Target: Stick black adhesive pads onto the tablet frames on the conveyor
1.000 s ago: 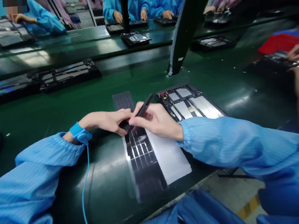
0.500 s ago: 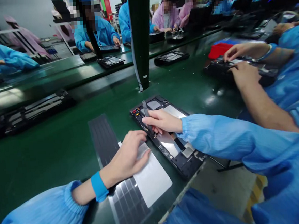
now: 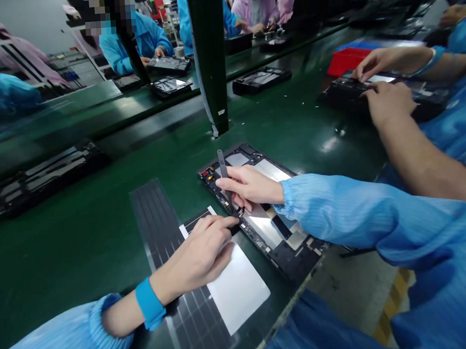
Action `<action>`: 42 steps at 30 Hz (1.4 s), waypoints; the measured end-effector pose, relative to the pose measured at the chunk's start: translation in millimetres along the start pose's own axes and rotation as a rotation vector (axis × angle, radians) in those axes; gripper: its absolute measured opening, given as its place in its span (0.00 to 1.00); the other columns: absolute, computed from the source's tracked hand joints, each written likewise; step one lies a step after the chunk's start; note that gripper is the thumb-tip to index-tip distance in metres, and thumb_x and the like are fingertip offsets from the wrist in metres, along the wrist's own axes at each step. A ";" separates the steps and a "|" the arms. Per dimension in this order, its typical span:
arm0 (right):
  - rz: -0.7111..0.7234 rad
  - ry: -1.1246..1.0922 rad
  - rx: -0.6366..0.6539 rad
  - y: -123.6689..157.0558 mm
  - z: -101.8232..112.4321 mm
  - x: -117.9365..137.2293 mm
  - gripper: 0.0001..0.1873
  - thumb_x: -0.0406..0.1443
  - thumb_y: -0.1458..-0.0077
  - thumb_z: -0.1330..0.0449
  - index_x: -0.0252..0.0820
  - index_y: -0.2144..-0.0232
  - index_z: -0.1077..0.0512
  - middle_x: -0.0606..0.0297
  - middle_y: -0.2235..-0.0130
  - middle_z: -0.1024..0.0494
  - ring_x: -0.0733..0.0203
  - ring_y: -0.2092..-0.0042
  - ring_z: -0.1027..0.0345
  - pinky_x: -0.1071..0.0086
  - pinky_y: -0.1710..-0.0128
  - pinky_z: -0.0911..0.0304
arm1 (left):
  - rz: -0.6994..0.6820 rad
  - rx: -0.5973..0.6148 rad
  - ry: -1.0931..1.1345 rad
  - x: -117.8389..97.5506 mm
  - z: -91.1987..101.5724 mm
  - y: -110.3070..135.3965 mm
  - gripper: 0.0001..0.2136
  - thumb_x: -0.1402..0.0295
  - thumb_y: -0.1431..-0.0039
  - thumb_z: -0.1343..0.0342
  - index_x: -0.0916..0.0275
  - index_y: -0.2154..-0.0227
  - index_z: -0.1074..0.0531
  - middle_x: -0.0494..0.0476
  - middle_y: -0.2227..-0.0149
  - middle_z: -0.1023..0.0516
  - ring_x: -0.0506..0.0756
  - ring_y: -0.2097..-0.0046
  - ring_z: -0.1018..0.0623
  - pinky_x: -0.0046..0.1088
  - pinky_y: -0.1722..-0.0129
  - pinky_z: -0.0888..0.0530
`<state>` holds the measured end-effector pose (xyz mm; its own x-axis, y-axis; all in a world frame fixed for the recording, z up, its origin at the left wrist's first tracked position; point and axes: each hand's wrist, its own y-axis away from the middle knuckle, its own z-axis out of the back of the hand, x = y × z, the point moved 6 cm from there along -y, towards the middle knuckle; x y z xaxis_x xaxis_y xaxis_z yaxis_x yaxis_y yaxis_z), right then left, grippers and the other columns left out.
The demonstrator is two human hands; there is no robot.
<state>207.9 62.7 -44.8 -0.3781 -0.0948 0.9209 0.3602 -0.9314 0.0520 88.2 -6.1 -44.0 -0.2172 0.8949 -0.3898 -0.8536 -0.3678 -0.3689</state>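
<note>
An opened tablet lies on the green bench, its circuit boards and silvery plates exposed. Over it, my right hand is closed around dark tweezers, whose tips point down at the tablet's left edge. My left hand reaches in from the lower left with its index finger stretched to that same edge, close to the tweezer tips. Its thumb is apart from the index finger, and I see nothing held there. Under this hand are a white sheet and a film sheet of dark strips.
A dark pillar rises behind the tablet. To the right, a co-worker's hands work on another device beside a red bin. More opened devices, one at the left, line the bench. The bench edge runs along the near side.
My left hand has moved off the upper part of the white sheet, its index finger now extended to the tablet's edge. My right hand keeps the tweezers in nearly the same place.
</note>
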 end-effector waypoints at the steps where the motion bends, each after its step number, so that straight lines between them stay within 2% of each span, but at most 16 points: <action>1: 0.002 0.000 0.000 -0.2 0.1 -0.1 0.11 0.38 0.41 0.51 0.38 0.73 0.42 0.76 0.88 0.36 0.72 0.89 0.42 0.81 0.92 0.49 | -0.001 0.005 0.000 -0.1 0.2 -0.2 0.07 0.79 0.42 0.53 0.62 0.66 0.44 0.62 0.52 0.33 0.56 0.56 0.34 0.39 0.57 0.32; 6: 0.027 0.034 -0.014 -0.3 -0.2 1.7 0.10 0.37 0.41 0.51 0.38 0.73 0.42 0.76 0.88 0.37 0.72 0.90 0.42 0.82 0.92 0.49 | -0.022 0.059 -0.053 -3.8 -1.6 -0.4 0.05 0.79 0.41 0.55 0.63 0.67 0.42 0.62 0.52 0.31 0.55 0.59 0.32 0.36 0.60 0.31; 9: 0.042 0.052 -0.024 0.9 -0.7 1.9 0.10 0.36 0.40 0.51 0.39 0.73 0.43 0.77 0.88 0.37 0.73 0.90 0.43 0.82 0.93 0.50 | -0.038 0.060 -0.140 -6.4 -3.4 0.5 0.05 0.79 0.41 0.56 0.64 0.64 0.41 0.65 0.51 0.32 0.58 0.55 0.31 0.39 0.58 0.30; 13: 0.045 -0.064 -0.023 1.1 -1.0 -2.4 0.08 0.38 0.39 0.53 0.40 0.67 0.45 0.78 0.87 0.35 0.71 0.90 0.41 0.82 0.93 0.50 | 0.038 0.018 -0.227 -5.4 -2.3 -1.8 0.06 0.79 0.43 0.57 0.66 0.64 0.41 0.72 0.50 0.34 0.61 0.51 0.31 0.44 0.54 0.31; 17: 0.024 -0.144 -0.020 -0.4 -1.4 -7.8 0.11 0.42 0.40 0.52 0.40 0.67 0.46 0.78 0.87 0.35 0.71 0.90 0.41 0.82 0.93 0.49 | -0.085 0.149 -0.291 -19.8 -6.8 -5.8 0.10 0.83 0.47 0.60 0.67 0.66 0.39 0.74 0.52 0.32 0.62 0.56 0.29 0.42 0.58 0.28; 20: 0.017 -0.169 -0.026 -1.3 -1.5 -10.1 0.11 0.42 0.41 0.52 0.41 0.67 0.46 0.78 0.87 0.35 0.71 0.90 0.41 0.82 0.93 0.47 | -0.132 0.200 -0.260 -27.3 -6.1 -4.8 0.13 0.85 0.49 0.62 0.67 0.65 0.39 0.72 0.51 0.32 0.61 0.55 0.29 0.41 0.58 0.27; 25: 0.007 -0.211 -0.018 -2.0 -2.4 -11.8 0.11 0.42 0.41 0.52 0.41 0.68 0.47 0.78 0.88 0.34 0.69 0.90 0.40 0.81 0.93 0.46 | 0.068 0.081 -0.181 -13.1 -3.3 2.4 0.11 0.84 0.46 0.60 0.65 0.63 0.41 0.70 0.48 0.36 0.62 0.45 0.37 0.47 0.48 0.33; 28: -0.007 -0.229 -0.018 -2.3 -2.5 -12.1 0.12 0.43 0.41 0.52 0.41 0.68 0.47 0.78 0.88 0.34 0.69 0.90 0.40 0.81 0.93 0.46 | 0.152 0.062 -0.099 -10.3 -10.1 5.8 0.10 0.83 0.46 0.60 0.66 0.62 0.41 0.72 0.47 0.37 0.63 0.42 0.41 0.48 0.47 0.33; 31: -0.004 -0.228 -0.003 -2.5 -3.2 -10.8 0.13 0.43 0.42 0.51 0.41 0.69 0.47 0.77 0.87 0.34 0.70 0.90 0.40 0.82 0.93 0.47 | 0.215 0.067 0.022 -19.9 -15.7 5.8 0.10 0.81 0.45 0.59 0.66 0.61 0.41 0.72 0.47 0.38 0.61 0.38 0.47 0.47 0.44 0.35; 34: 0.011 -0.224 -0.002 -2.5 -3.0 -8.8 0.14 0.44 0.42 0.50 0.41 0.69 0.47 0.76 0.87 0.34 0.70 0.90 0.40 0.82 0.93 0.48 | 0.266 0.111 0.087 -34.9 -18.9 4.3 0.08 0.79 0.46 0.57 0.66 0.63 0.40 0.74 0.42 0.46 0.61 0.36 0.54 0.48 0.41 0.41; 37: -0.032 -0.238 -0.005 -2.6 -2.9 -10.2 0.13 0.43 0.42 0.51 0.40 0.70 0.46 0.75 0.87 0.34 0.70 0.90 0.41 0.81 0.93 0.48 | 0.264 0.164 0.073 -44.2 -19.5 2.8 0.07 0.77 0.47 0.55 0.66 0.64 0.40 0.75 0.39 0.51 0.63 0.36 0.55 0.49 0.40 0.41; 39: -0.053 -0.254 -0.003 -2.8 -3.1 -10.8 0.13 0.43 0.42 0.51 0.40 0.71 0.46 0.75 0.87 0.34 0.70 0.90 0.41 0.81 0.93 0.48 | 0.255 0.161 0.027 -43.5 -16.5 2.0 0.07 0.76 0.47 0.53 0.67 0.64 0.39 0.76 0.43 0.44 0.64 0.37 0.50 0.48 0.42 0.39; 42: -0.049 -0.280 -0.002 -3.1 -3.2 -10.0 0.14 0.45 0.43 0.50 0.40 0.71 0.46 0.74 0.87 0.34 0.70 0.90 0.43 0.81 0.93 0.49 | 0.251 0.068 -0.095 -37.6 -5.1 1.1 0.05 0.74 0.45 0.54 0.66 0.64 0.40 0.74 0.52 0.33 0.64 0.40 0.41 0.48 0.44 0.36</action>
<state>207.9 65.4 -55.4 -0.1446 0.0504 0.9882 0.3453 -0.9334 0.0981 97.9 -41.4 -34.1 -0.4667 0.7985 -0.3802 -0.7965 -0.5663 -0.2118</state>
